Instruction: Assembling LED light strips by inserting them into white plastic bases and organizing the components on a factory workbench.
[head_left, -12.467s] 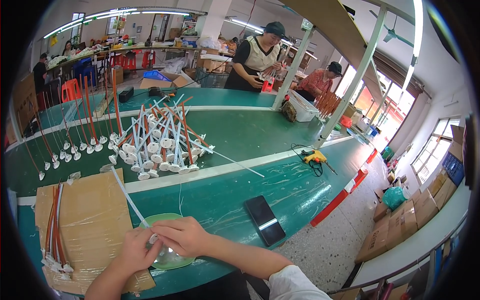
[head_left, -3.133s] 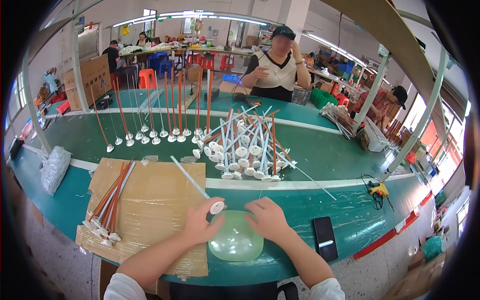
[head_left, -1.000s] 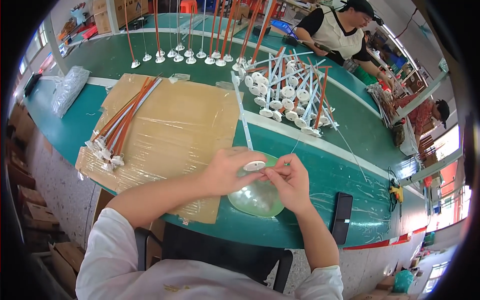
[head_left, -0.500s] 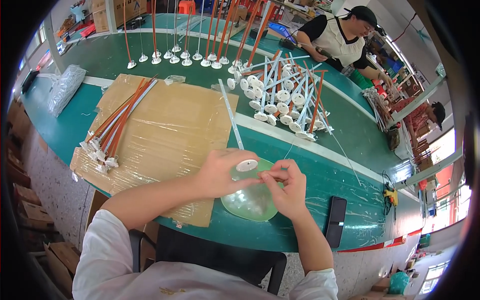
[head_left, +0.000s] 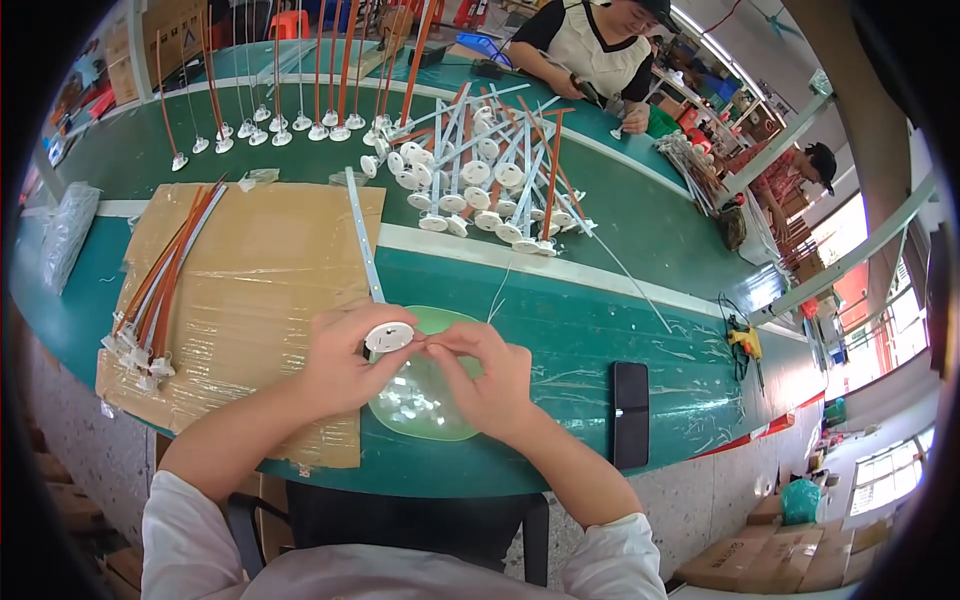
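My left hand is closed around a long pale metal strip with a white round disc at its near end. The strip points up and away, over the cardboard's right edge. Just right of the disc, my right hand pinches, its fingertips meeting those of the left. What sits between the right fingertips is too small to make out. Two thin wires rise behind the right hand. Beneath both hands lies a translucent green tray holding small shiny pieces.
A plastic-wrapped cardboard sheet with a bundle of strips lies left. Farther off are a pile of disc-ended strips and a standing row. A black phone and yellow tool lie right. A co-worker is across the table.
The view has swung right, so the table's things appear farther left. Both hands still meet beside the disc, which has turned slightly. The co-worker's hands have come together around a tool and a small white piece.
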